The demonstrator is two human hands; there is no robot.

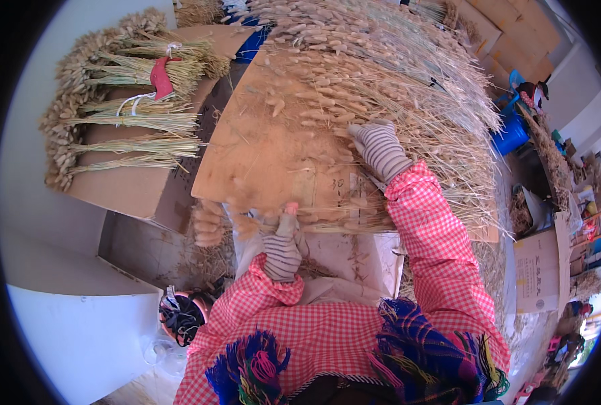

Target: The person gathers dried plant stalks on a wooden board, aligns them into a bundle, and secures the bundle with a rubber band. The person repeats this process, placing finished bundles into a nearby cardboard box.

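Observation:
My left hand [282,250], in a striped knit glove with a pink cover on one fingertip, grips a bunch of dried bunny-tail grass [341,215] at the near table edge. Its fluffy heads [208,223] point left and its stems run right. My right hand [380,147], gloved alike, rests with bent fingers at the near side of a large loose pile of the same grass [351,76]. Whether those fingers pinch a stem is hidden. Under the right wrist shows part of a grey metal tool [374,179], perhaps scissors. Both hands are over the wooden tabletop [260,147].
Tied grass bundles [143,119] lie on a cardboard box [123,195] at left, one with a red strip [161,78]. A pinkish bucket [184,319] holding black strips stands lower left. At right are a blue bucket [512,132] and a printed carton [537,273].

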